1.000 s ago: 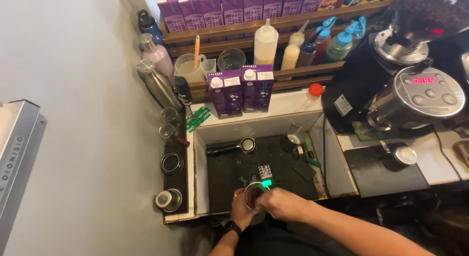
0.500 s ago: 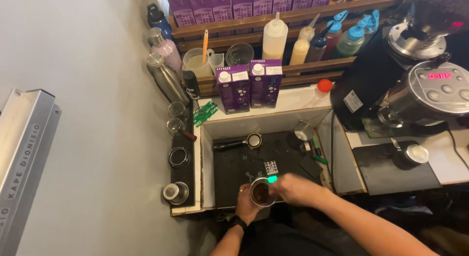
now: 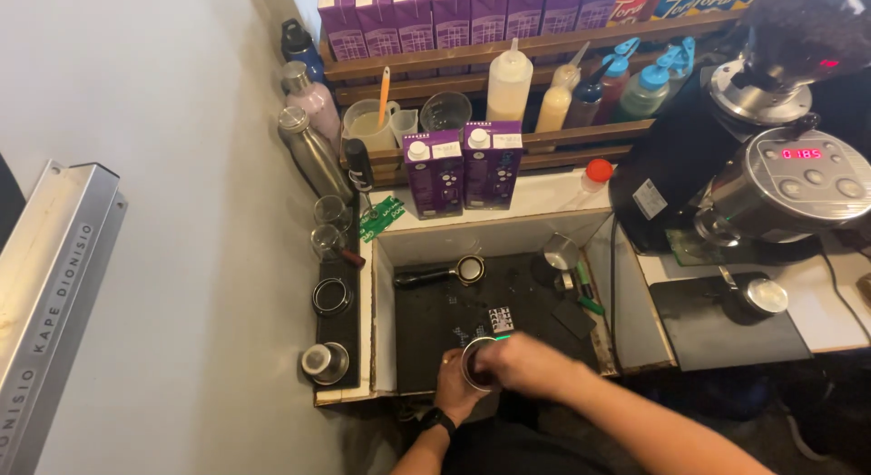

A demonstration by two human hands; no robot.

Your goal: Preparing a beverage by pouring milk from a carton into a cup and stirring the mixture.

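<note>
Both my hands meet over a round metal portafilter basket [image 3: 478, 362] at the near edge of a black mat [image 3: 435, 325]. My left hand [image 3: 456, 387], with a dark watch on its wrist, grips the basket from below. My right hand [image 3: 524, 362] lies against its right rim, fingers curled over it. A second portafilter [image 3: 445, 273] with a black handle lies on the mat farther back. A small patterned block [image 3: 500, 319] with a green glow beside it sits just beyond the basket.
Two purple cartons [image 3: 463, 166] stand on the ledge behind the mat. Wooden shelves hold squeeze bottles [image 3: 508, 85] and flasks [image 3: 308, 153]. A coffee grinder [image 3: 780, 180] stands at right. A steel pitcher [image 3: 558, 254] and small glasses [image 3: 327, 225] lie nearby.
The view has shifted a little; my hands stay together on the basket, now slightly farther right over the mat's near edge.
</note>
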